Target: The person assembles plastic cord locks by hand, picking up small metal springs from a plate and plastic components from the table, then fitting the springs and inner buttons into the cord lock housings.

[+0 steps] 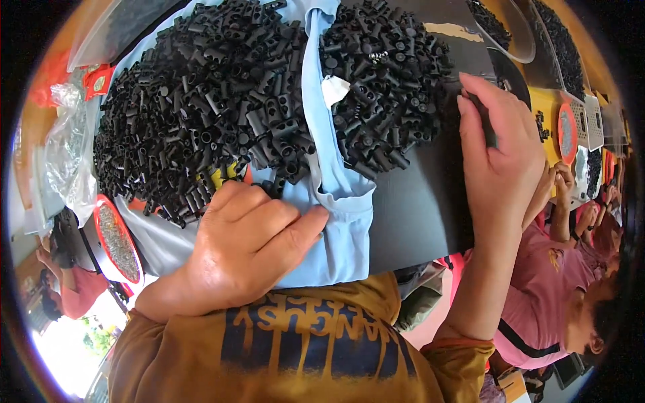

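A large heap of small black plastic tubes with holes (222,101) covers the left part of the work surface. My left hand (245,245) lies at its near edge, over a light blue cloth (336,248). Its fingers are curled and the tips hidden, so what they hold cannot be made out. A strip of the cloth separates this heap from a smaller heap of black tubes (390,94) on the right. To the right of that smaller heap, my right hand (504,148) is closed around a black tube (484,121), mostly covered by the fingers.
A white scrap (334,89) lies on the cloth strip. Red-rimmed trays of small metal parts, one at left (119,242) and one at right (568,134), flank the surface. Clear plastic bags (67,151) hang at left. A person in pink (537,289) sits close on my right.
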A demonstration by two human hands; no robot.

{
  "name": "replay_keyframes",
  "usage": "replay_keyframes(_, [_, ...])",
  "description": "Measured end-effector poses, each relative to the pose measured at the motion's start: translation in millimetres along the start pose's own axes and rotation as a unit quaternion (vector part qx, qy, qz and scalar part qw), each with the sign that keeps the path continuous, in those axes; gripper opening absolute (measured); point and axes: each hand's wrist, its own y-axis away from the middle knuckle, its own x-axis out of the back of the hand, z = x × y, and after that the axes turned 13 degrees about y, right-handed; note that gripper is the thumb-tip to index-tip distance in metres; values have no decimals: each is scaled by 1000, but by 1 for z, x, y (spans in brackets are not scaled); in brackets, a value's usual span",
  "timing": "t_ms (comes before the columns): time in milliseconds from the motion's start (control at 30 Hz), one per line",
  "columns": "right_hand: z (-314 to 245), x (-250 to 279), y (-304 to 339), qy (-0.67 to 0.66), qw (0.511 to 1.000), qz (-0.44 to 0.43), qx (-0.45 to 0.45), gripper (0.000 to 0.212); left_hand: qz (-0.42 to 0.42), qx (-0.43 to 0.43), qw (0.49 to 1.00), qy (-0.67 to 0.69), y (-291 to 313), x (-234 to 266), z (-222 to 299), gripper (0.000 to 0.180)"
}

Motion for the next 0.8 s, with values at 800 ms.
replay_keyframes(800, [-127, 13, 63, -129, 986, -56, 91, 41, 57, 89, 994, 9, 42, 21, 7, 36])
